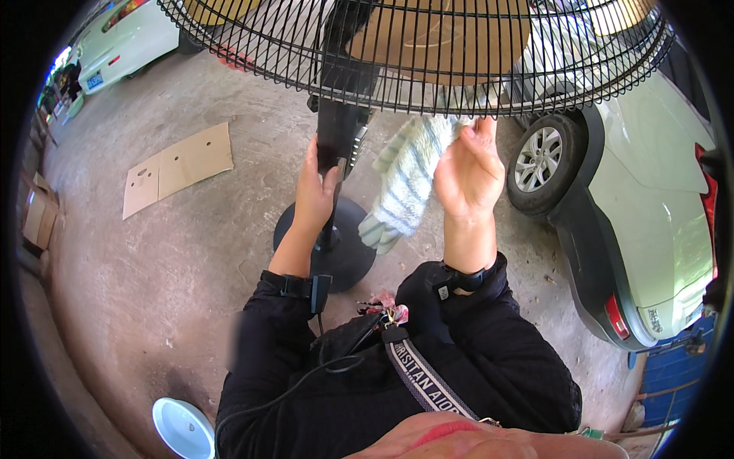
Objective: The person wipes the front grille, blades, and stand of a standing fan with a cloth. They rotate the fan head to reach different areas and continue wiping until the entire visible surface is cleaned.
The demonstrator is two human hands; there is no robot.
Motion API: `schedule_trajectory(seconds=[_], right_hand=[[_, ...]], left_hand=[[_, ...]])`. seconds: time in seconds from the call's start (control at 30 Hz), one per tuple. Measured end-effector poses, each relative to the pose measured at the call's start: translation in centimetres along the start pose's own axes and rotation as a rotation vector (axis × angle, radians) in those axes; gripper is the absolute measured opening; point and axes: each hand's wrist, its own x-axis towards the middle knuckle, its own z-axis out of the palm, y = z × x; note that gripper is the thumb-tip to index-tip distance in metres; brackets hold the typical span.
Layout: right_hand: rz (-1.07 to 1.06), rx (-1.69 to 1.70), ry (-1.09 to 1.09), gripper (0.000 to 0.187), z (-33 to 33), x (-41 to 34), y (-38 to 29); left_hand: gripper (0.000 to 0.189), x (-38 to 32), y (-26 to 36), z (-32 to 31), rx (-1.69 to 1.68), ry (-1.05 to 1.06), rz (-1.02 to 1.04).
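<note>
A large black wire fan guard spans the top of the view, with the fan's black upright body below it. My left hand grips that body at its lower end. Beneath, the round black base stands on the floor. My right hand is raised just under the guard's rim, its fingertips at a striped, fluffy white and grey-green cloth that hangs down between my hands. The fingertips and the cloth's upper part are partly hidden by the guard.
A pale green car stands close on the right, its wheel near my right hand. Another pale car is at the upper left. Flat cardboard lies on the concrete floor; a light blue basin sits lower left.
</note>
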Motion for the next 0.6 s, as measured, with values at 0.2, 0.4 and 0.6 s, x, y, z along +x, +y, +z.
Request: schedule_trajectory(seconds=[0.2, 0.4, 0.6], right_hand=[[0.001, 0.011, 0.051, 0.036, 0.1, -0.7, 0.7], [-0.001, -0.071, -0.071, 0.06, -0.3, -2.1, 0.5], [-0.191, -0.152, -0.042, 0.075, 0.3, -2.9, -0.9]], left_hand=[[0.076, 0.0, 0.2, 0.0, -0.03, -0.017, 0.003], [0.076, -0.1, 0.0, 0.1, -0.039, -0.013, 0.002], [0.076, -0.1, 0.2, 0.1, -0.004, -0.014, -0.017]])
